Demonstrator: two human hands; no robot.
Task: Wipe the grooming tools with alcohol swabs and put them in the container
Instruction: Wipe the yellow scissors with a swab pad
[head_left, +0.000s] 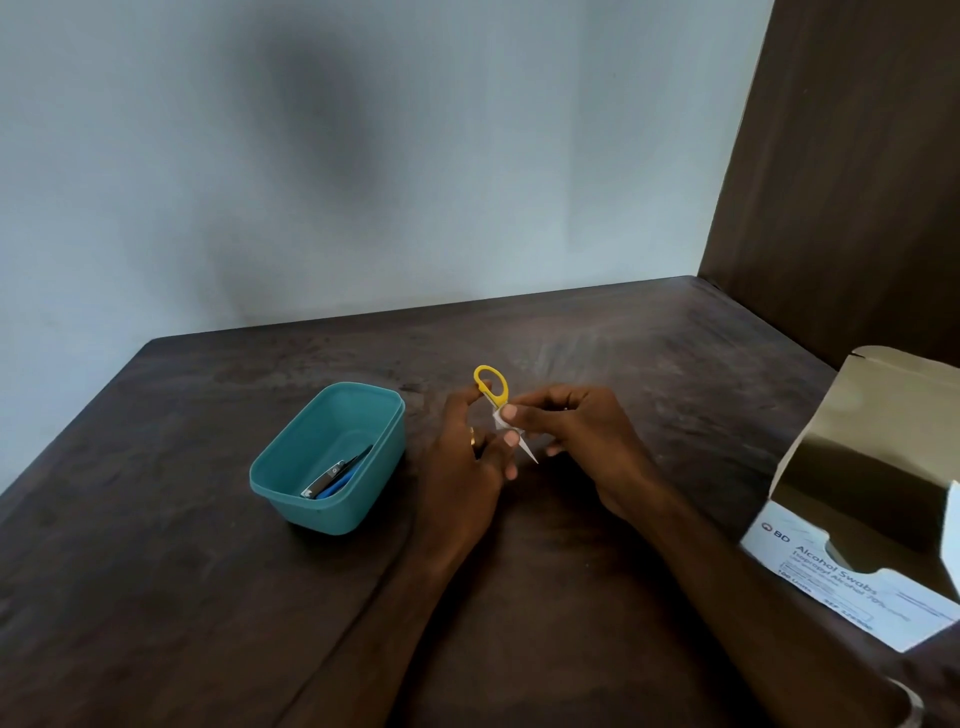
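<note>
Small scissors with a yellow loop handle (491, 385) stand tilted above the middle of the dark table, blades pointing down toward me. My left hand (467, 457) grips them at the handle. My right hand (566, 431) pinches a white alcohol swab (503, 419) wrapped around the blades, whose tip pokes out below the fingers. A teal plastic container (291, 467) sits to the left of my hands. Inside it lie a silver nail clipper (327, 477) and a blue-handled tool (340, 483).
An open white box of alcohol swabs (841, 577) stands at the right edge of the dark wooden table (156, 571), its flap raised. A pale wall runs behind the table and a dark wooden panel rises at the right.
</note>
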